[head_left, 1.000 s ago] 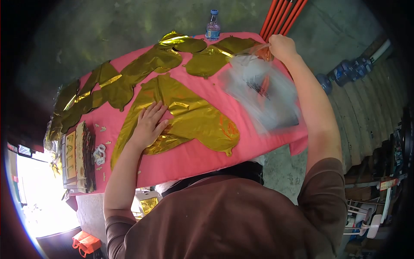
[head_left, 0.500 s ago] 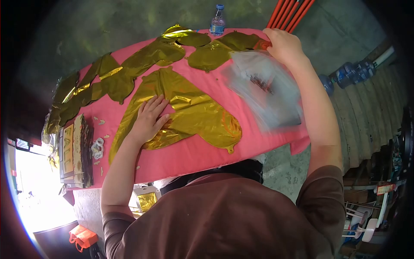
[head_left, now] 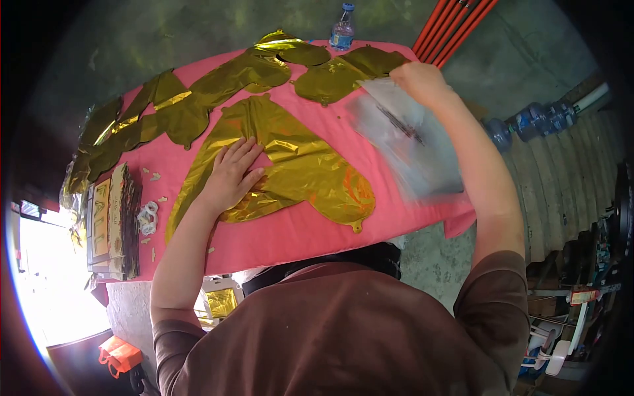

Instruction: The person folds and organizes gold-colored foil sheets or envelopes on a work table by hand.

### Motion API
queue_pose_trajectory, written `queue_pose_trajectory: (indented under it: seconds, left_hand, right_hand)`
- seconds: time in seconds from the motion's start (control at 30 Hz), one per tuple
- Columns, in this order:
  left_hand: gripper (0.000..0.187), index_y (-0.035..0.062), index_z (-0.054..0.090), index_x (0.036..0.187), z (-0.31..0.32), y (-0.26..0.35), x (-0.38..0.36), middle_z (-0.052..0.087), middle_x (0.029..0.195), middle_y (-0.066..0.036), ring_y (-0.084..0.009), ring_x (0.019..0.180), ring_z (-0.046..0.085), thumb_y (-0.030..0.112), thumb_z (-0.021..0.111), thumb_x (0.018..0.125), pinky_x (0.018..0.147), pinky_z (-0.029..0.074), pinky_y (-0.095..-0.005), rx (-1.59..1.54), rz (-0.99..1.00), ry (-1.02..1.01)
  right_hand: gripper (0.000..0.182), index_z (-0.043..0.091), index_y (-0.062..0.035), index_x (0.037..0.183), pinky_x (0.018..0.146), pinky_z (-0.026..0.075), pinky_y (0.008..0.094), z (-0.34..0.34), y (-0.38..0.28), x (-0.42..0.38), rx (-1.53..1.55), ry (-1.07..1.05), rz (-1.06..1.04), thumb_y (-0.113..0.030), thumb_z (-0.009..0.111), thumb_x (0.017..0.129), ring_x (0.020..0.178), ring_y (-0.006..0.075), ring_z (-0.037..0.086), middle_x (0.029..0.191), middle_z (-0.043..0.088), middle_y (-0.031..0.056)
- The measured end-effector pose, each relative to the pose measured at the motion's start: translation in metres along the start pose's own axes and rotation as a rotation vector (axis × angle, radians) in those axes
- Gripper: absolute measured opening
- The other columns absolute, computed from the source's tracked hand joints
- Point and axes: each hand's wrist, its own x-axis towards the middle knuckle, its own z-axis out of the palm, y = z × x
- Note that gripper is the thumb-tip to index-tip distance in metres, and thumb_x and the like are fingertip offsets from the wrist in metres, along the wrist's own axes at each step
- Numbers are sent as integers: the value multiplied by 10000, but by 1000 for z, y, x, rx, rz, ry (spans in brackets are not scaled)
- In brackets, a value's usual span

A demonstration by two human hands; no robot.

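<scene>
A large flat gold foil balloon (head_left: pixel 297 165) lies in the middle of the pink tablecloth (head_left: pixel 297 234). My left hand (head_left: pixel 232 175) rests flat on it, fingers spread. My right hand (head_left: pixel 417 82) is closed on the far edge of a clear plastic bag (head_left: pixel 413 145) with dark print, which lies blurred over the right side of the cloth. More flat gold foil balloons (head_left: pixel 218 89) line the far edge.
A water bottle (head_left: pixel 343 30) stands at the far edge. Orange rods (head_left: pixel 456 30) lean at the back right. A stack of packaged balloons (head_left: pixel 109 228) and small white bits (head_left: pixel 148 218) lie at the left. Large water jugs (head_left: pixel 528 122) sit on the floor at the right.
My right hand has drawn the plastic bag slightly nearer and to the left. The left hand stays on the gold balloon.
</scene>
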Motion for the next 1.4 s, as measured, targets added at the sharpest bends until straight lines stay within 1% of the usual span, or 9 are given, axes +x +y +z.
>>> queue_pose_trajectory:
  seconds: [0.43, 0.73, 0.8, 0.93, 1.0, 1.13, 1.23, 1.33, 1.4]
  left_hand:
    - [461, 88, 517, 1217, -17, 26, 1, 356, 1398, -106, -259, 1316, 299, 332, 578, 831, 1080, 165, -518, 268, 177, 192]
    - [314, 35, 589, 1065, -38, 58, 12, 548, 1179, -144, -311, 1085, 518, 177, 634, 789, 945, 405, -399, -17, 185, 254]
    - [303, 33, 594, 1057, -39, 60, 12, 551, 1175, -147, -314, 1084, 521, 168, 633, 789, 938, 413, -395, -27, 190, 243]
    - [314, 27, 588, 1086, -26, 50, 10, 534, 1201, -162, -342, 1109, 504, 127, 630, 792, 946, 411, -401, -84, 132, 186]
    - [315, 27, 586, 1093, -17, 41, 8, 532, 1207, -162, -342, 1122, 498, 126, 625, 797, 959, 403, -401, -96, 116, 183]
    - [311, 26, 581, 1109, -9, 34, 5, 525, 1223, -162, -341, 1154, 479, 121, 607, 814, 991, 378, -402, -116, 51, 168]
    - [286, 16, 600, 1072, -3, 29, 5, 543, 1192, -166, -338, 1125, 500, 126, 615, 809, 978, 390, -388, -147, 34, 189]
    - [279, 5, 607, 1061, -1, 26, 5, 549, 1179, -166, -331, 1109, 511, 122, 616, 807, 962, 401, -374, -164, 20, 190]
    - [292, -4, 598, 1084, 0, 25, 5, 537, 1198, -162, -317, 1128, 499, 113, 607, 816, 953, 402, -363, -148, 20, 158]
  right_hand:
    - [155, 629, -56, 804, 543, 468, 363, -58, 46, 30, 245, -9, 26, -153, 509, 805, 629, 220, 614, 636, 575, 85]
    - [222, 594, 26, 909, 420, 511, 277, -78, 55, 16, 1022, -109, 311, -173, 506, 868, 634, 225, 665, 751, 609, 97]
    - [230, 574, 35, 916, 436, 522, 306, -42, 76, 0, 1538, -67, 431, -186, 548, 854, 631, 236, 661, 762, 624, 112]
    - [201, 582, -2, 923, 472, 516, 310, 75, 93, -49, 1974, 22, 651, -183, 583, 834, 629, 237, 652, 787, 645, 128]
    - [179, 594, -25, 915, 448, 482, 272, 99, 79, -87, 1705, -158, 763, -180, 593, 824, 585, 186, 625, 763, 639, 101]
    - [153, 595, -24, 765, 405, 445, 283, 102, 55, -121, 1422, -83, 773, -172, 597, 805, 499, 149, 574, 653, 604, 76]
    - [266, 597, -29, 981, 361, 399, 276, 94, 53, -129, 1303, -109, 710, -193, 638, 776, 432, 128, 519, 642, 597, 46]
    - [616, 447, -25, 1255, 553, 506, 320, 75, 50, -131, 1017, 20, 814, -194, 696, 719, 685, 202, 629, 875, 637, 113]
    - [799, 319, -90, 1371, 837, 473, 381, 83, 56, -126, 521, 540, 391, -123, 725, 683, 1048, 269, 551, 1186, 510, 181]
